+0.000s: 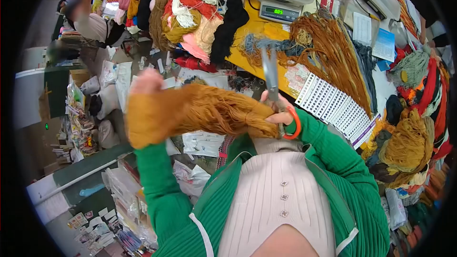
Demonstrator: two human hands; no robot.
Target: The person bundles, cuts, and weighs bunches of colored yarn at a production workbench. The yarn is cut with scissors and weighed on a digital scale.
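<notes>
A thick skein of golden-brown thread [214, 109] is stretched between the two hands in the air, in front of the chest and just short of the near edge of the yellow tabletop [235, 56]. Its wide end wraps around the left hand [146, 82] and wrist; those fingers look curled, but blur and the thread hide how tightly they close or whether they grip any strands. The right hand [282, 110] is closed around the gathered other end and also holds steel scissors with an orange handle loop [270, 76], the blades pointing away from the body, toward the tabletop. They seem slightly parted, though blur makes this uncertain.

Good handling here probably means light, even tension: enough to keep the strands parallel, not so much that the loop bites into the left wrist. The loose fibres look ready to snag, so the blades are best kept clear of them, and of the fingertips pinching beside them. A lower left wrist would likely level the skein, and spreading those fingers should keep the loop from slipping off.
</notes>
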